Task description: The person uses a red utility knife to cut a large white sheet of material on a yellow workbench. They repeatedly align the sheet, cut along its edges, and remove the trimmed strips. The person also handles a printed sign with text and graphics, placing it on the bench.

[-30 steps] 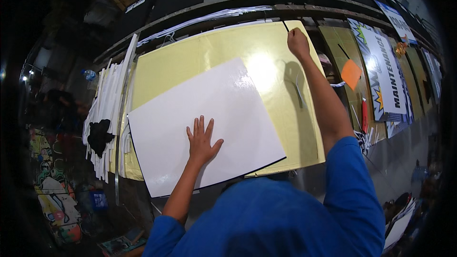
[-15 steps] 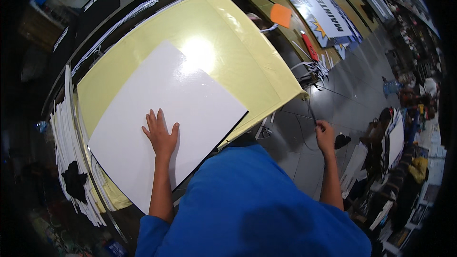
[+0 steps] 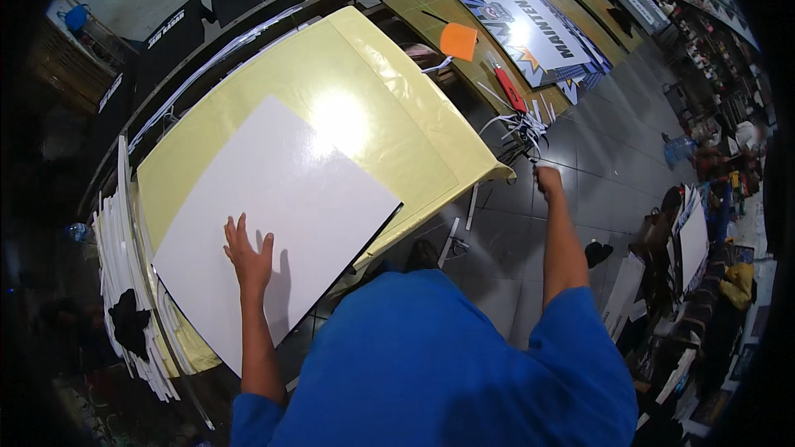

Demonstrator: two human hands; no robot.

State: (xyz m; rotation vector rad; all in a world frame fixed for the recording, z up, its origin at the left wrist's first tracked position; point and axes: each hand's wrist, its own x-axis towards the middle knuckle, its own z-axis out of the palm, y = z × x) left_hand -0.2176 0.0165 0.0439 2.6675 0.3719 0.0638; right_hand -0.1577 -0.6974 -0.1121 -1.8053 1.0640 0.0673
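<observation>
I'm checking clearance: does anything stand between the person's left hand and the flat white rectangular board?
Nothing visible does. The left hand is over the flat white rectangular board, its shadow falling on the bare surface; contact is unclear.

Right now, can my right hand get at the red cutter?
Probably yes: your right hand is near the red cutter, whose handle looks uncovered, though a tangle of loose strips lies between them.

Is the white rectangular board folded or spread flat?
Spread flat: the white rectangular board shows one unbroken face, without a crease, on the glossy yellow sheet.
</observation>
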